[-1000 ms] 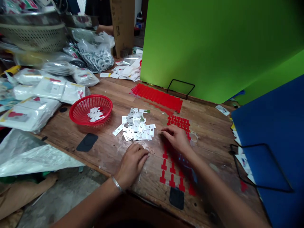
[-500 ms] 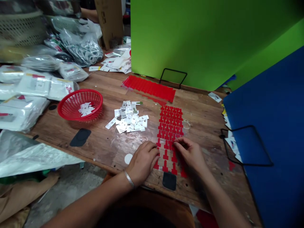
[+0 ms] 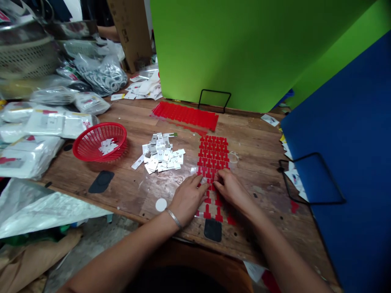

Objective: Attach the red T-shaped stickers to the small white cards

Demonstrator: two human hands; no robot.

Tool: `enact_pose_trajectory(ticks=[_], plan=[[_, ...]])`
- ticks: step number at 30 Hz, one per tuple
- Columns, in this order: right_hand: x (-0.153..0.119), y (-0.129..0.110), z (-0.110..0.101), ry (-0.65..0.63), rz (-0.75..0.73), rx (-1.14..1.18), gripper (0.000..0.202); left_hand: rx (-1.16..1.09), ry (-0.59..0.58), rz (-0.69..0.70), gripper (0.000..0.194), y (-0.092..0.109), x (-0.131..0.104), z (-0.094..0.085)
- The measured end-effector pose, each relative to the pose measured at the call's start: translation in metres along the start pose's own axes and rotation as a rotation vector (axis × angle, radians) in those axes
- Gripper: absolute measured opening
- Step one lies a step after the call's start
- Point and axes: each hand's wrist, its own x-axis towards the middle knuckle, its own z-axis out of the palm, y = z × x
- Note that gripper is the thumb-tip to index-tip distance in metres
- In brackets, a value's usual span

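Rows of red T-shaped pieces (image 3: 213, 152) lie on clear film on the wooden table in front of me. My left hand (image 3: 189, 197), with a silver bracelet at the wrist, rests on the left side of these rows, its fingers stretched over them. At the right side, my right hand (image 3: 230, 187) has thumb and forefinger pinched together against the red pieces; what is between the fingertips is hidden. Left of the rows lies a loose pile of small white cards (image 3: 161, 154). A red plastic basket (image 3: 80, 151) farther left holds more small white cards.
Behind the rows lies a stack of red strips (image 3: 185, 116). A green panel (image 3: 232, 49) and a blue panel (image 3: 345, 122) bound the table, with black wire stands (image 3: 311, 203) by them. Plastic-bagged goods (image 3: 45, 122) crowd the left side.
Both hands have moved a little farther up the rows of red pieces and closer together. The whole view has shifted slightly.
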Motion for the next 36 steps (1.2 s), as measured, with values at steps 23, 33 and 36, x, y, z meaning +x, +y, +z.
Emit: enact_pose_trajectory(ticks=[23,33,36], plan=[[-0.020,0.012,-0.016,0.266,0.358,0.978,0.029,-0.044,-0.056,0.015,0.032,-0.018,0.017,-0.019],[-0.029,-0.028,-0.002,0.170,0.340,1.001,0.033,0.061,-0.014,-0.392,0.026,-0.110,0.085,-0.060],[-0.031,-0.032,0.003,0.162,0.326,0.985,0.034,0.024,-0.027,-0.385,0.010,-0.113,0.082,-0.061]])
